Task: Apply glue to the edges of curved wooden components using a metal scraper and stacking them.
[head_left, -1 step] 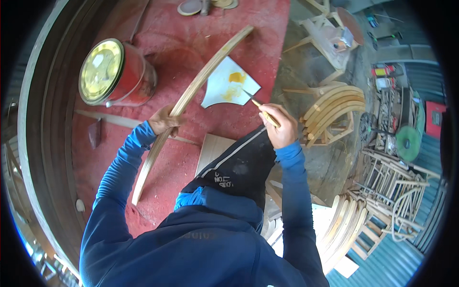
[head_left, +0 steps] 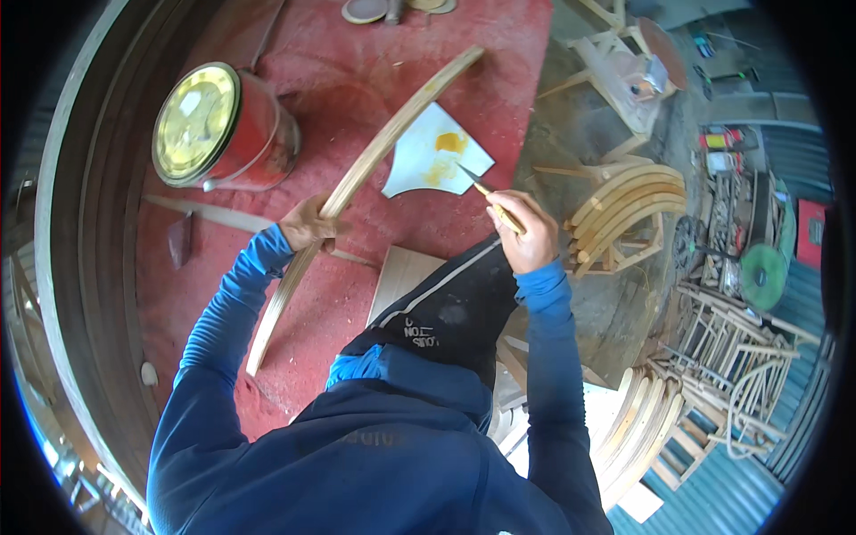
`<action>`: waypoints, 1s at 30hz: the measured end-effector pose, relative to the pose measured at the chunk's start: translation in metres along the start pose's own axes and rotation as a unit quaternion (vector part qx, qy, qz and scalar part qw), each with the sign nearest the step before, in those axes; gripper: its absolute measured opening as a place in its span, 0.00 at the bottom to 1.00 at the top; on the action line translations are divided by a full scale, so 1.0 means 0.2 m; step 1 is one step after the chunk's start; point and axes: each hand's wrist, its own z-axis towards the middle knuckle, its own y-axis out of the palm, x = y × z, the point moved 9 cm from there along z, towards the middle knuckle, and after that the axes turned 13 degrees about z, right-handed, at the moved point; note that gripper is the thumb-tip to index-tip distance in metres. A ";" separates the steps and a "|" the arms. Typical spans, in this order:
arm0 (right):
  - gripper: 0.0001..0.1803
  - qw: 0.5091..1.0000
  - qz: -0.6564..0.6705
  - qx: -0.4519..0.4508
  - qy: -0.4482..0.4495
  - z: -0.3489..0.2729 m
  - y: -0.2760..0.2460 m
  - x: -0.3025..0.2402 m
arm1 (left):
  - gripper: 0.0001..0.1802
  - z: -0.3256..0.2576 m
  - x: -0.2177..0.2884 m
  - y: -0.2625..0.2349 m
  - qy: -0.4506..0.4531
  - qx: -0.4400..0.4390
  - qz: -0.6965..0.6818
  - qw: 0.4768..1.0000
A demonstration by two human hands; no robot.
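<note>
Two hands work over a red-covered table, and the long curved wooden strip lying across it serves as the landmark. Partway along the strip's lower half, the left hand has its fingers wrapped tightly around the wood, holding it against the cloth. Just beside the strip's middle, on its right, lies a white sheet with a yellow-orange dab on it. The right hand, further right of the strip, pinches a thin knife-like tool between closed fingers, its dark tip resting at the sheet's right edge. Left of the strip stands a red can with a gold lid. Well to the strip's right, off the table, stacked curved wooden frames rest together.
</note>
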 end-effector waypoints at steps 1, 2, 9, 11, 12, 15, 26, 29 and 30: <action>0.11 1.000 -0.002 -0.006 -0.004 0.03 0.03 0.01 | 0.30 -0.03 0.01 -0.02 0.032 0.043 0.051 0.997; 0.11 1.000 -0.003 -0.018 0.004 0.05 0.07 0.03 | 0.34 -0.09 -0.06 -0.02 -0.009 0.047 0.074 0.996; 0.10 0.996 -0.012 -0.077 0.033 0.12 0.21 0.15 | 0.28 -0.76 -0.54 -0.01 -0.066 0.201 0.348 0.913; 0.10 0.996 -0.009 -0.089 0.031 0.15 0.26 0.13 | 0.26 -0.91 -0.75 0.00 -0.104 0.250 0.351 0.896; 0.10 0.995 -0.010 -0.093 0.032 0.15 0.27 0.13 | 0.24 -0.96 -0.82 -0.02 -0.134 0.292 0.358 0.876; 0.10 0.992 -0.048 -0.116 0.011 0.15 0.29 0.16 | 0.23 -0.93 -0.72 0.01 -0.147 0.303 0.357 0.871; 0.13 0.996 -0.041 -0.079 -0.022 0.29 0.27 0.15 | 0.18 -0.84 -0.68 0.13 -0.168 0.304 0.348 0.871; 0.15 0.993 -0.057 -0.097 -0.042 0.28 0.34 0.17 | 0.17 -0.84 -0.67 0.12 -0.183 0.293 0.345 0.873; 0.16 0.991 -0.071 -0.106 -0.046 0.27 0.36 0.18 | 0.17 -0.84 -0.68 0.12 -0.199 0.283 0.342 0.874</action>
